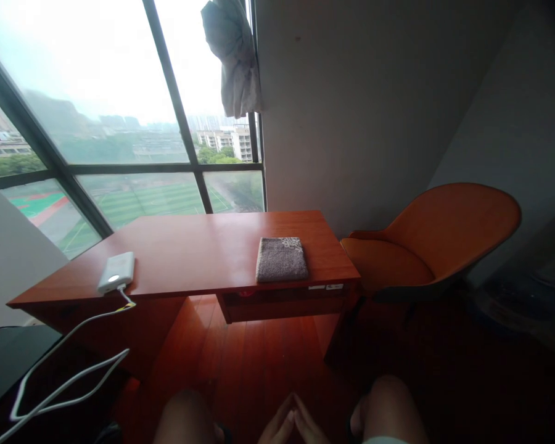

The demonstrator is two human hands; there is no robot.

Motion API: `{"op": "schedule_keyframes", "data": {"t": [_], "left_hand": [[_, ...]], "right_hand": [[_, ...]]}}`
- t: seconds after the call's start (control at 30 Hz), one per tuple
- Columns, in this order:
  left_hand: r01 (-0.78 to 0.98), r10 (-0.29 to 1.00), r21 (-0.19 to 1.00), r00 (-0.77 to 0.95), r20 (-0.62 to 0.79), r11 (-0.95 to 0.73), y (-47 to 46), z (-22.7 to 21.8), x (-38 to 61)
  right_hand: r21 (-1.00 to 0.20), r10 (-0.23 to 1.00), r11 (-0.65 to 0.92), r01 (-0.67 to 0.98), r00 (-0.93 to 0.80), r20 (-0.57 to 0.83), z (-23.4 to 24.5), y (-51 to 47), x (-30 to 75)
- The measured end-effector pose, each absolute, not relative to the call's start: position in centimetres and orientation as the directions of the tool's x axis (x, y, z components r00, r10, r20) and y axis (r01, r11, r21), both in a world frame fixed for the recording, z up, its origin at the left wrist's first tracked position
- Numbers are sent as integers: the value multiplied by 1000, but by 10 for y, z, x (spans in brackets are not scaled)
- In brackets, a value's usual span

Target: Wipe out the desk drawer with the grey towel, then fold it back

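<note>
Left hand [277, 427] and right hand [309, 427] meet fingertip to fingertip low between the knees, each grip flat and holding nothing, well apart from the folded towel [282, 259] lying on the surface [194, 253] ahead.
</note>
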State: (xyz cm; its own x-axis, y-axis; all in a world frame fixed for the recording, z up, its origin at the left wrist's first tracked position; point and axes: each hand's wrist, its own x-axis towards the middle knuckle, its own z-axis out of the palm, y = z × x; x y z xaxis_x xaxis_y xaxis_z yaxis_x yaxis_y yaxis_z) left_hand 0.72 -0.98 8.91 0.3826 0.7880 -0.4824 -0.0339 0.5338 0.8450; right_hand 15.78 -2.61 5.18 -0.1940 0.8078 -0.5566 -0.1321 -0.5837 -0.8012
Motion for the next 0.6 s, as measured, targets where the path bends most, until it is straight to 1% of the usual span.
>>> {"op": "schedule_keyframes", "data": {"t": [0.1, 0.17, 0.53, 0.6], "left_hand": [[-54, 794, 845, 379, -476, 532, -10, 87, 7], [-65, 800, 847, 372, -471, 528, -10, 87, 6], [-130, 830, 849, 330, -450, 512, -15, 82, 13], [-140, 834, 850, 325, -445, 508, -16, 82, 13]], "right_hand": [[-779, 772, -616, -112, -279, -571, 46, -27, 163], [-777, 765, -620, -108, -303, -568, 43, -27, 167], [-780, 777, -613, -126, -272, -568, 22, -29, 169], [-787, 793, -600, -144, -238, -560, 21, -31, 167]]}}
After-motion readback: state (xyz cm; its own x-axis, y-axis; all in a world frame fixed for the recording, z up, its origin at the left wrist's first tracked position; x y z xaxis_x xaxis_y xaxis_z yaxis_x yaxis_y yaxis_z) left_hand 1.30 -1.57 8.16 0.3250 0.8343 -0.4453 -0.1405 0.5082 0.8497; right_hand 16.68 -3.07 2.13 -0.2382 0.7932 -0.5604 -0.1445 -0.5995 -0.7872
